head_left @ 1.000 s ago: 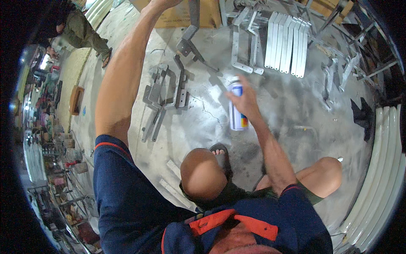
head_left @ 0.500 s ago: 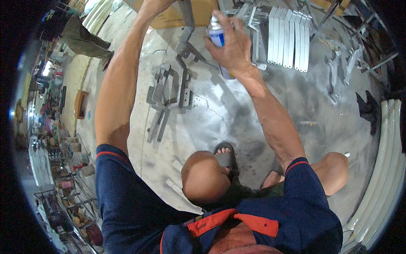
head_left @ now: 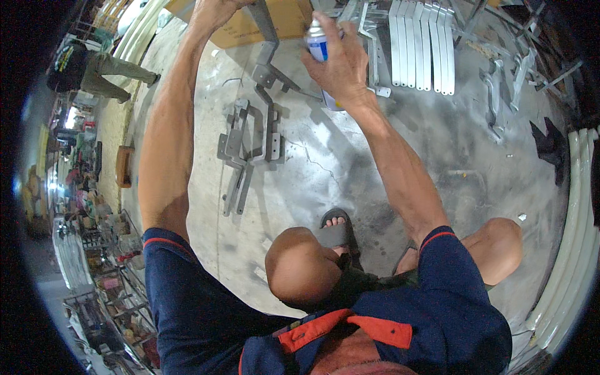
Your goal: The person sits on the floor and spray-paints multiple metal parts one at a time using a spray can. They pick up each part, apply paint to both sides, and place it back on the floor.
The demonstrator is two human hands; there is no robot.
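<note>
At the top edge, partly cut off by the picture, my left hand [head_left: 220, 9] is closed around the upper end of a grey bent metal bracket [head_left: 266, 37], which hangs down over the floor. To the right of it, my right hand [head_left: 345, 70] grips a white and blue spray can [head_left: 318, 47]. The index finger lies on top of the can at its nozzle, and the can stands roughly upright beside the bracket. Below the held piece, other grey metal brackets [head_left: 235, 140] with plates and holes lie on the concrete floor.
A row of silver flat bars [head_left: 422, 50] lies at the far right, beside more metal pieces [head_left: 494, 94]. A cardboard box [head_left: 269, 25] stands behind the bracket. Long white tubes [head_left: 562, 250] run along the right edge. A person [head_left: 94, 69] is at far left, near cluttered shelving [head_left: 112, 269].
The view has shifted slightly, and the person at far left has come further into sight. My hands keep their holds on the bracket and the spray can, with little movement.
</note>
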